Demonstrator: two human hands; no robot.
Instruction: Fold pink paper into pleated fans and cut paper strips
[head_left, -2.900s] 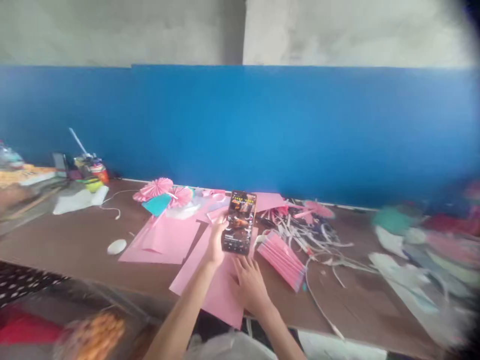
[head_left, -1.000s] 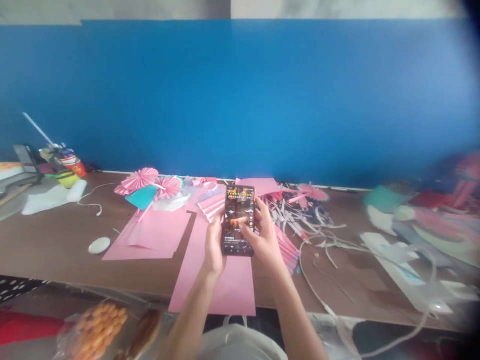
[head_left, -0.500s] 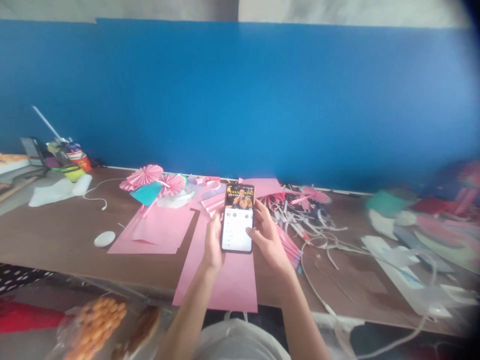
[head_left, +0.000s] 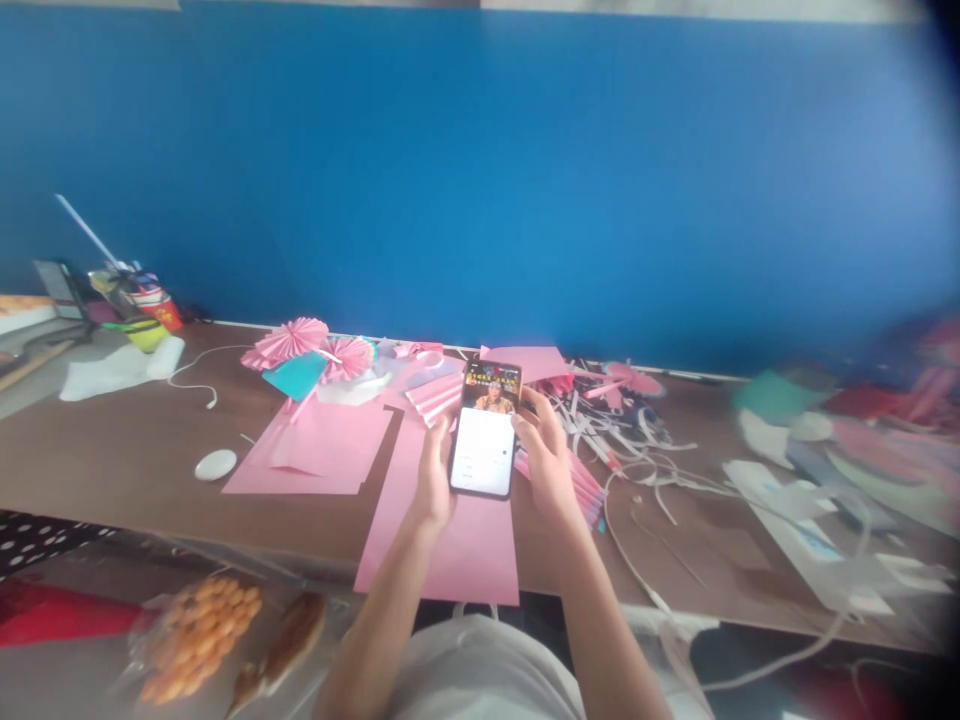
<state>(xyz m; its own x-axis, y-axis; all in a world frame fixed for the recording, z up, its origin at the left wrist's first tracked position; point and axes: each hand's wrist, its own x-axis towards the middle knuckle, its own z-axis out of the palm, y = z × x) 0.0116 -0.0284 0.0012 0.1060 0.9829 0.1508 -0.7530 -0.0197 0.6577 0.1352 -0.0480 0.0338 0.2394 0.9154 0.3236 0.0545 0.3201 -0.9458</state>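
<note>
A smartphone (head_left: 486, 430) with a lit screen, mostly white below a picture, is held upright above the brown table (head_left: 112, 460). My left hand (head_left: 433, 475) grips its left edge and my right hand (head_left: 546, 455) grips its right edge, thumb on the screen's side. Under both hands lies a long pink paper sheet (head_left: 450, 545) that overhangs the table's front edge. A pleated pink paper strip (head_left: 435, 397) lies just beyond the phone, and another folded pink piece (head_left: 586, 490) sits under my right hand.
Pink paper fans (head_left: 289, 342) and a teal piece (head_left: 298, 377) lie at the back left beside more pink sheets (head_left: 322, 455). White paper strips (head_left: 637, 440) pile up to the right. A white oval object (head_left: 215, 465), a cup of tools (head_left: 142, 300) and a blue wall (head_left: 525, 180) are there too.
My right hand came up off the pink sheet and took the phone's right side. The phone's screen went from a dark picture to mostly white. The view shifted slightly.
</note>
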